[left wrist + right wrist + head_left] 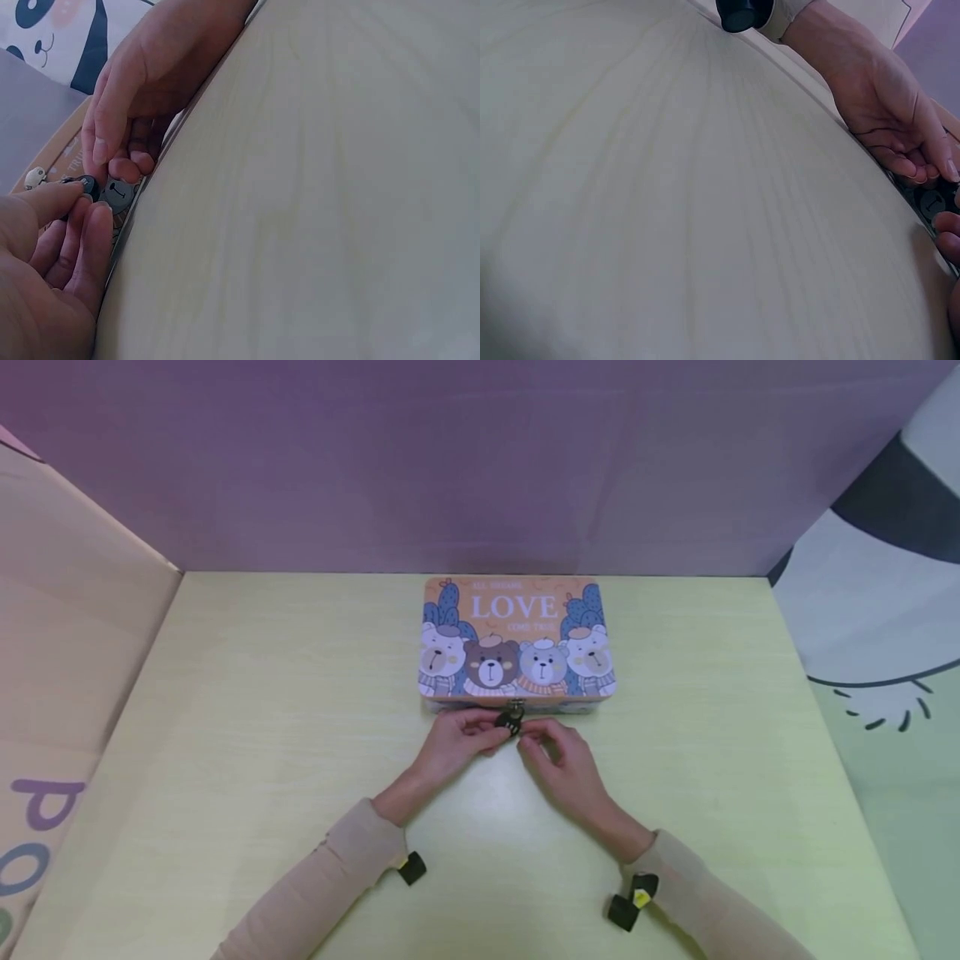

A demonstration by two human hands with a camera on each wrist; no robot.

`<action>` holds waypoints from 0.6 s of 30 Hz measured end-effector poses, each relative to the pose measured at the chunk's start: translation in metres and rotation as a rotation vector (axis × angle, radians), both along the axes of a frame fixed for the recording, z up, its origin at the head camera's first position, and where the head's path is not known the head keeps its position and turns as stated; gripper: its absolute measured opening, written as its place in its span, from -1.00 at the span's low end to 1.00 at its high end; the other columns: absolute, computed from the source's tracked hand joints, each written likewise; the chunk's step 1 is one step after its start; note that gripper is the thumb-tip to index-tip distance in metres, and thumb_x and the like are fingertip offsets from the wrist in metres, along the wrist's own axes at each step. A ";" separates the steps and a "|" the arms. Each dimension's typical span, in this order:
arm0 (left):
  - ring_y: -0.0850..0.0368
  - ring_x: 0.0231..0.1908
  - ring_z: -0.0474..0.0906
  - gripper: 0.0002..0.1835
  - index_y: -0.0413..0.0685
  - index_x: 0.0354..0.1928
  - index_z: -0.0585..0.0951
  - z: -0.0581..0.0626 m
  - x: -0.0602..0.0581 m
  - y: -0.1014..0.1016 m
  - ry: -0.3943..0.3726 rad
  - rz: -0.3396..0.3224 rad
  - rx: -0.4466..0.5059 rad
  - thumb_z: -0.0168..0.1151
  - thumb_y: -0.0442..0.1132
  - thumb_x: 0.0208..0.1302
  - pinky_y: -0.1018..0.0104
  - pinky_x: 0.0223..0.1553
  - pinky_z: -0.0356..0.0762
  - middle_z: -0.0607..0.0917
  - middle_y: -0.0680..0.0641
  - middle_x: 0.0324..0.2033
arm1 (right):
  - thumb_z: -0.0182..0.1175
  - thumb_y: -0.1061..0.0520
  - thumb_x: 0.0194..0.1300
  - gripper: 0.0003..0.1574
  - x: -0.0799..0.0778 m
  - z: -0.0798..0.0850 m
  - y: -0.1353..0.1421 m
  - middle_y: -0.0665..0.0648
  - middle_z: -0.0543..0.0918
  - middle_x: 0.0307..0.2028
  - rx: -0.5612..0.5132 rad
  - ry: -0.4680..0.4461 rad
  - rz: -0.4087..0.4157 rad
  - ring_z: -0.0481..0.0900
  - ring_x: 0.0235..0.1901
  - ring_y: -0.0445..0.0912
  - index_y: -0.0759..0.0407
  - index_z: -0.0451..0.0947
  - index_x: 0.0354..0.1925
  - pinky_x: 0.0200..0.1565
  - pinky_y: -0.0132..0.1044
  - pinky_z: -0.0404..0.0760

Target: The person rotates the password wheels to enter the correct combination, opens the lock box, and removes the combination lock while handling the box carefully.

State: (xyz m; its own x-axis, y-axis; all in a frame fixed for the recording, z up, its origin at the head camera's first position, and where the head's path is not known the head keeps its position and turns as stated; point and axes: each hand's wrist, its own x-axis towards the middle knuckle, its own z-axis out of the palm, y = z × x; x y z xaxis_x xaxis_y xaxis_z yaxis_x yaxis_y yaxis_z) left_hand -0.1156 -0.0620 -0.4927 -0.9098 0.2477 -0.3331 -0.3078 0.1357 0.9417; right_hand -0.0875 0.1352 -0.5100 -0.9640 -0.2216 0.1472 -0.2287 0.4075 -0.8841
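A small black padlock (509,722) hangs at the metal clasp (516,704) on the front of a tin box (517,635) printed with bears and the word LOVE. My left hand (453,743) pinches the padlock between thumb and fingers from the left. From the right, my right hand (566,772) reaches in, index fingertip right at the padlock's edge, thumb a little below and apart from it. In the left wrist view the dark round lock body (90,186) shows between the left fingertips. The right wrist view catches only the right fingertips (948,234) at its edge.
The box stands on a pale wooden table (262,693), close to the purple back panel (480,468). Printed panels flank the table at left (67,610) and right (885,635). Small black devices (412,867) are strapped to both sleeves.
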 end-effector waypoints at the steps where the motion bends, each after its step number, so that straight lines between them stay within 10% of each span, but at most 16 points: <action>1: 0.14 -0.38 0.67 -0.74 -0.21 -0.07 0.68 0.000 0.000 0.000 0.000 -0.001 -0.004 0.38 -0.30 0.20 0.28 -0.23 0.72 0.76 -0.12 -0.27 | 0.23 0.13 0.36 -0.81 0.000 0.000 0.000 -0.12 0.68 -0.19 -0.001 -0.003 0.001 0.55 -0.14 -0.16 0.02 0.59 -0.05 0.03 -0.16 0.48; 18: 0.13 -0.41 0.67 -0.74 -0.28 -0.11 0.67 -0.003 0.000 0.001 0.045 0.016 -0.005 0.39 -0.29 0.20 0.31 -0.30 0.72 0.76 -0.14 -0.32 | 0.23 0.13 0.36 -0.79 0.000 0.000 0.000 -0.10 0.68 -0.19 0.000 0.000 -0.002 0.54 -0.14 -0.16 0.04 0.59 -0.04 0.02 -0.17 0.48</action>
State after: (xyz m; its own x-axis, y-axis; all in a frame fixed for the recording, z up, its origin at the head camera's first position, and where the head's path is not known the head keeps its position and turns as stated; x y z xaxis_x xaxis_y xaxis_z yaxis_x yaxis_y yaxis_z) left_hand -0.1156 -0.0611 -0.4960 -0.9276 0.2318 -0.2931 -0.2675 0.1359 0.9539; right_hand -0.0876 0.1351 -0.5099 -0.9645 -0.2192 0.1470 -0.2275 0.4079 -0.8842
